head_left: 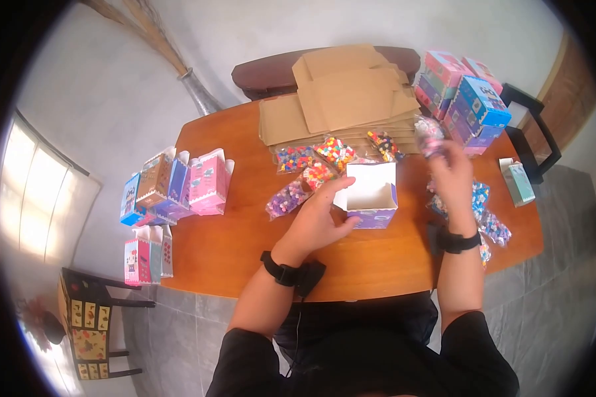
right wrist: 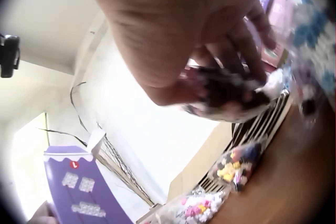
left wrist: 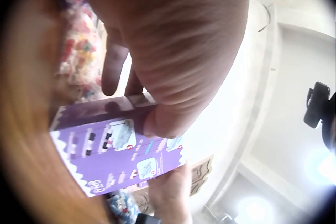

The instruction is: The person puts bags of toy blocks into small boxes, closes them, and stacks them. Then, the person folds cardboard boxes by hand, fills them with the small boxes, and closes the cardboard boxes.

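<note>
An open purple box stands upright near the table's middle, its white inside facing up. My left hand grips its left side, the thumb on the printed panel and the fingers by the raised flap. Right of the box, my right hand holds a clear bag of pink, white and dark pieces above the table. In the right wrist view the fingers curl round that bag, and the purple box shows at lower left.
Flat brown cartons lie stacked at the back. Bags of coloured pieces lie left of and behind the box, with blue-and-white ones to its right. Printed boxes stand at left and back right. A small green box is at far right.
</note>
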`<state>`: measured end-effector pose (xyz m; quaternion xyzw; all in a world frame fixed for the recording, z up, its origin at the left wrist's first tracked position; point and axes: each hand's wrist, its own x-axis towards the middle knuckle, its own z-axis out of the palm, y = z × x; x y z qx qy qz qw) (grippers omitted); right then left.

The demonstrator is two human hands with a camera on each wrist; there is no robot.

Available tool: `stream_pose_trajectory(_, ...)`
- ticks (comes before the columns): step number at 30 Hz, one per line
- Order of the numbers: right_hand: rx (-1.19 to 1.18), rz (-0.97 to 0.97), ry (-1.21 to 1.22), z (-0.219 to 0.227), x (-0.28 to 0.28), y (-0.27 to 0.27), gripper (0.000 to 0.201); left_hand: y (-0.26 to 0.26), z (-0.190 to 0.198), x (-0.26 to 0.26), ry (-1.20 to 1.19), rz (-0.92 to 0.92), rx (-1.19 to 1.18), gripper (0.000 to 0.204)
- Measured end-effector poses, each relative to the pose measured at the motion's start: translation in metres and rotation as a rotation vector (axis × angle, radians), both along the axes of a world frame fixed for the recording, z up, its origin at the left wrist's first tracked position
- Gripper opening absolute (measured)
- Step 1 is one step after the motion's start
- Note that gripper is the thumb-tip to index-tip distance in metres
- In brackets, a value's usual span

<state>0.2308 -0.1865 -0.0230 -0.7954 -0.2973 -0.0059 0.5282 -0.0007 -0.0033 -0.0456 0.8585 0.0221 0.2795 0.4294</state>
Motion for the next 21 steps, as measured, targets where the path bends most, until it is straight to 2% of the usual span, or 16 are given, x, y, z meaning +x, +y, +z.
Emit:
stream_pose_trajectory(1, 0.000, 0.005, -0.002, 0.010, -0.013, 0.003, 0.044, -0.001, 0.001, 0.000, 0.023, 0.001, 0.006, 0.068)
stream_pose_trajectory(3, 0.895, 0.419, 0.230, 0.035, -0.046, 0.012, 0.041, -0.001, 0.003, 0.000, 0.037, 0.014, 0.010, 0.068)
stream_pose_trajectory(4, 0.643, 0.500, 0.186, 0.022, -0.037, -0.001, 0.045, -0.002, 0.004, 0.001, 0.024, 0.005, 0.025, 0.067)
stream_pose_trajectory(5, 0.572, 0.503, 0.045, 0.030, -0.058, 0.006, 0.043, -0.002, 0.005, 0.000, 0.014, -0.006, 0.039, 0.067)
stream_pose_trajectory(7, 0.534, 0.694, 0.080, 0.017, -0.071, 0.013, 0.038, 0.000, -0.001, 0.000, 0.019, 0.012, 0.036, 0.067)
stream_pose_trajectory(8, 0.535, 0.692, 0.085, 0.017, -0.071, 0.013, 0.038, 0.000, -0.004, 0.000, 0.024, 0.021, 0.035, 0.068)
stream_pose_trajectory(10, 0.255, 0.693, -0.223, 0.019, -0.068, 0.012, 0.037, 0.003, -0.003, 0.000, 0.097, 0.003, -0.013, 0.067)
stream_pose_trajectory(11, 0.252, 0.692, -0.219, 0.017, -0.066, 0.010, 0.037, 0.003, -0.003, 0.000, 0.163, -0.013, -0.060, 0.066)
stream_pose_trajectory(12, 0.319, 0.691, -0.103, 0.015, -0.064, 0.007, 0.038, 0.002, -0.004, 0.001, 0.165, -0.012, -0.064, 0.066)
stream_pose_trajectory(14, 0.425, 0.659, 0.048, 0.021, -0.066, 0.006, 0.034, 0.000, -0.004, 0.001, 0.034, 0.022, 0.003, 0.068)
stream_pose_trajectory(15, 0.425, 0.658, 0.048, 0.025, -0.063, 0.005, 0.034, -0.001, -0.003, 0.001, 0.034, 0.021, 0.003, 0.068)
stream_pose_trajectory(17, 0.185, 0.591, -0.300, 0.028, -0.055, 0.004, 0.029, -0.001, 0.000, 0.002, 0.024, 0.010, 0.018, 0.070)
stream_pose_trajectory(21, 0.237, 0.469, -0.179, 0.022, -0.060, 0.005, 0.027, -0.001, -0.001, 0.002, 0.042, 0.003, -0.037, 0.071)
